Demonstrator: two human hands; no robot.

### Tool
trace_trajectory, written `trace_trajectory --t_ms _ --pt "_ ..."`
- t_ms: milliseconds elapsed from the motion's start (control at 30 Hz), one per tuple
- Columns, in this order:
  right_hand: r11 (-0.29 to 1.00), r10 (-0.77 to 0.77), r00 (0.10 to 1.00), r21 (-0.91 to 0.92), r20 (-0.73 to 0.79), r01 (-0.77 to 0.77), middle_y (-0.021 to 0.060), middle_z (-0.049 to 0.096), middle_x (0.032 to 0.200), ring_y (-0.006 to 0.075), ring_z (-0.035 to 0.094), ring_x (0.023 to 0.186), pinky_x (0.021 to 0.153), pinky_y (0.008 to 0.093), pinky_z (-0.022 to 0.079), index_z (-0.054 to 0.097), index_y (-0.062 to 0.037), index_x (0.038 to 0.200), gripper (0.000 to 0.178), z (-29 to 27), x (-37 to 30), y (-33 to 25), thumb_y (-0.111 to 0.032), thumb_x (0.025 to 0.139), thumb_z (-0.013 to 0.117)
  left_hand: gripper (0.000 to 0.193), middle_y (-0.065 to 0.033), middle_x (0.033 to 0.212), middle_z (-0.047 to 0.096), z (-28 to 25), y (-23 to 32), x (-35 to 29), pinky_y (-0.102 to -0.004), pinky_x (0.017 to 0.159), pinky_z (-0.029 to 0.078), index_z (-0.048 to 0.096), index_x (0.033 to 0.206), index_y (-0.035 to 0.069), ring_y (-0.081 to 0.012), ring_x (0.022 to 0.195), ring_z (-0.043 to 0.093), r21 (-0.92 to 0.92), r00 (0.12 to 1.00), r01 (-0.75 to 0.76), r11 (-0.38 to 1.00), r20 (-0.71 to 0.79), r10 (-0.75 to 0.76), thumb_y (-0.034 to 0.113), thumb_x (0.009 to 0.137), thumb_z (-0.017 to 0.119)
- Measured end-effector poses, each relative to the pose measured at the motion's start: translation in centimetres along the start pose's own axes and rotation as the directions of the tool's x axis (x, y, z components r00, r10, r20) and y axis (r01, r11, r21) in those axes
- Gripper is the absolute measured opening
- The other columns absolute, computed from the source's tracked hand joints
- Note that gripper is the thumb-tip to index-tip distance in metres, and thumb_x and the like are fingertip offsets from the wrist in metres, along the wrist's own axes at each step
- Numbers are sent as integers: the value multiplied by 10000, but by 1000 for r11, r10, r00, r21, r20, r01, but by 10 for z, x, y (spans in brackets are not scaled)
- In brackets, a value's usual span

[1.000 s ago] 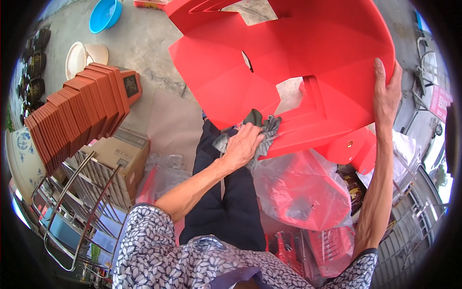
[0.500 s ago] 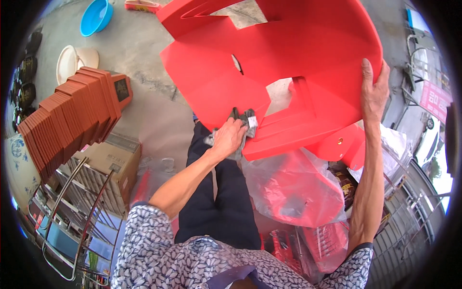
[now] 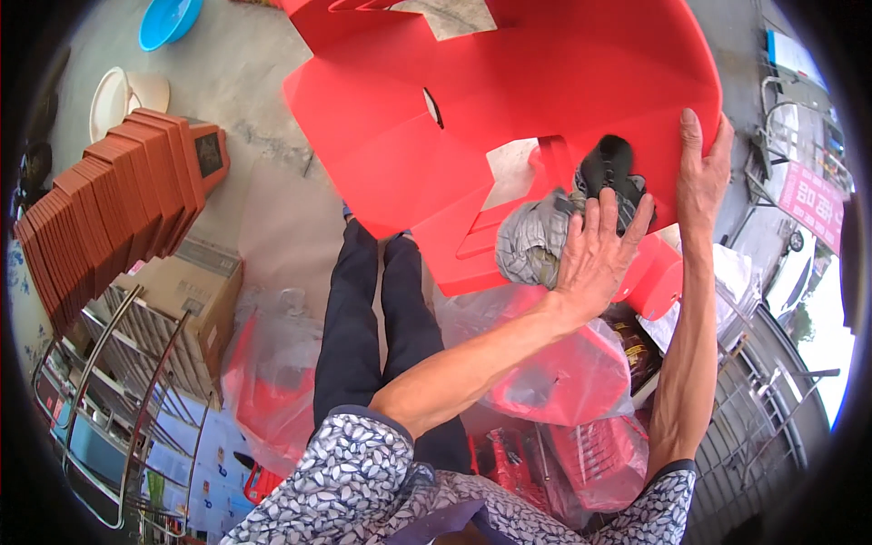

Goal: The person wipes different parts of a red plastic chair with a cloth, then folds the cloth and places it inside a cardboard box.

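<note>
A large red moulded plastic piece (image 3: 563, 73), with angled panels and several cut-outs, is tilted up before me; I cannot tell its exact kind. My right hand (image 3: 704, 177) is closed on its right edge, thumb on the near face and fingers around the rim. My left hand (image 3: 599, 245) presses a crumpled grey and black rag (image 3: 536, 241) on the lower right of the red surface. The fingers lie over the rag, stretched along it. Part of the plastic behind the rag and hand is hidden.
Stacked brown square flowerpots (image 3: 118, 213) stand at left, above a cardboard box (image 3: 204, 282) and a metal rack (image 3: 136, 400). Red goods in clear plastic bags (image 3: 563, 372) lie below the piece. A cream bucket (image 3: 127, 100) and blue basin (image 3: 168, 23) sit far left.
My left hand has carried the rag from the piece's lower left edge rightward to near my right hand. More of the rag shows. My right hand keeps its hold on the edge.
</note>
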State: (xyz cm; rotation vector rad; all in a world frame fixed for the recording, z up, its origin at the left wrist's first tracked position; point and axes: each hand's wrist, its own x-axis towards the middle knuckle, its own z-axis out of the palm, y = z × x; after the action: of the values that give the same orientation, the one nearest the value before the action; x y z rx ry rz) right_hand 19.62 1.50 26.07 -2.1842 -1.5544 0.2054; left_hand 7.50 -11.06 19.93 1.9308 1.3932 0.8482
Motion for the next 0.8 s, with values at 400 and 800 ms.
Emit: trace_trajectory --t_ms 400,800 --pt "998 -47 999 36 6 47 187 679 1228 307 663 1137 984 388 489 538 -35 1357 581 2 -3 0 -484 1002 637 837 -192 1251 549 -90 -151 -148 -477 863 480 474 1447 89 -330 1046 572 262 937 -197 945 333 103 397 751 824" --pt "999 -18 1000 47 -15 19 183 676 1237 323 656 1155 990 405 484 544 -33 1352 579 0 1 -3 -488 1004 628 283 -35 1013 662 -130 -216 -95 -282 827 502 628 1149 -4 -106 926 612 -632 523 764 131 487 -699 256 1038 608"
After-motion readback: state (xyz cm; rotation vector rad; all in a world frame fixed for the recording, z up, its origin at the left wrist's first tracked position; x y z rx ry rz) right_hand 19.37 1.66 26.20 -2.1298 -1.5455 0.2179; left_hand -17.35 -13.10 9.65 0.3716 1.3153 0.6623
